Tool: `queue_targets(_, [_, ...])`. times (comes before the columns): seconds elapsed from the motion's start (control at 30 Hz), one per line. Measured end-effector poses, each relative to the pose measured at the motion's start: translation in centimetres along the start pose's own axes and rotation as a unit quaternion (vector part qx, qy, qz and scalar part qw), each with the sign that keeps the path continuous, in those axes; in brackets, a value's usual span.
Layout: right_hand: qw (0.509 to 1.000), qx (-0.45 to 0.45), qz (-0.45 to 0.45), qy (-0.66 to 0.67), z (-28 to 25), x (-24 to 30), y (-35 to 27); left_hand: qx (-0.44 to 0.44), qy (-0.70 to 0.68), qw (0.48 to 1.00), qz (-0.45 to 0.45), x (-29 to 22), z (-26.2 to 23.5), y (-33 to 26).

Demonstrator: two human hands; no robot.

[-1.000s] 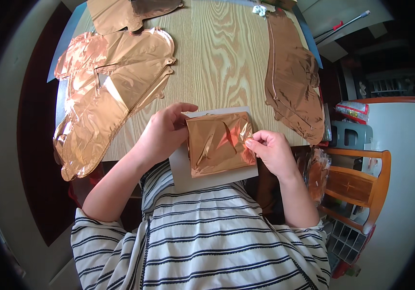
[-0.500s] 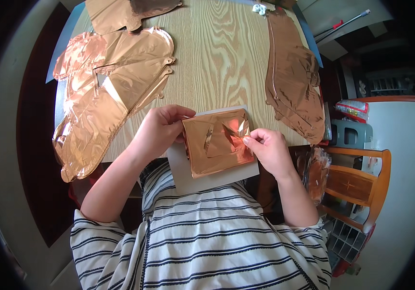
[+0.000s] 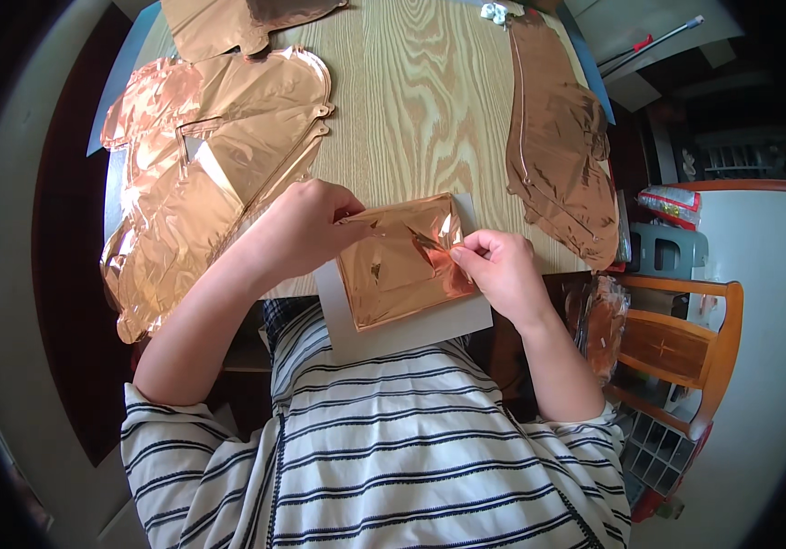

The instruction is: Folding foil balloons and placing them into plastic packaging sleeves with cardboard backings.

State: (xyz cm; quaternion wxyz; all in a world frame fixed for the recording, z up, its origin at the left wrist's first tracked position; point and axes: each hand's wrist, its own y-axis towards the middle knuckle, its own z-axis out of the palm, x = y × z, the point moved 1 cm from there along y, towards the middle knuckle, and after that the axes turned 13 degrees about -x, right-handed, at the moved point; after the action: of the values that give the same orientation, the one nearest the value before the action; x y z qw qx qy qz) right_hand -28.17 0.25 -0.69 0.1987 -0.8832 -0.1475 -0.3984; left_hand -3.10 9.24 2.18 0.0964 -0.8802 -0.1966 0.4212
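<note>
A rose-gold foil balloon [image 3: 388, 297], folded into a flat square packet, lies on a pale grey-white sheet of card [image 3: 356, 345] at the table's near edge. My left hand [image 3: 312, 224] is closed at the packet's upper left corner; its fingertips are partly hidden behind the knuckles. On the right side, my right hand [image 3: 506, 273] pinches the foil's edge between thumb and fingers, and the foil there is creased and shiny. The card shows beyond the packet along its right and near edges.
Flattened rose-gold foil balloons [image 3: 260, 110] spread over the left of the wood-grain table [image 3: 407, 101]. A darker copper one [image 3: 558, 137] lies along the right edge. A small white-green item [image 3: 494, 14] sits at the back. A wooden chair [image 3: 667, 343] and grey stool [image 3: 663, 247] stand at right.
My left hand has shifted a little further over the packet's upper left corner. The right hand has moved slightly left and up, and the packet has shifted slightly left and away from me.
</note>
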Motion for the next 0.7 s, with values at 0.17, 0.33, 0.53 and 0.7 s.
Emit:
queue_targets(0.17, [1.0, 0.003, 0.0, 0.022, 0.1, 0.1, -0.1, 0.037, -0.116, 0.992, -0.03, 2.7, 0.4, 1.5])
queue_targets(0.33, [1.0, 0.006, 0.003, 0.013, 0.0, 0.2, -0.2, 0.05, -0.128, 0.989, -0.053, 2.4, -0.1, 2.1])
queue_targets(0.53, [1.0, -0.015, 0.022, 0.01, -0.4, -0.9, -0.7, 0.033, -0.109, 0.993, -0.02, 1.6, 0.8, 2.3])
queue_targets(0.7, [0.999, -0.041, 0.024, 0.023, -0.4, -1.0, -1.0, -0.086, -0.022, 0.992, 0.085, 1.7, 1.8, 2.3])
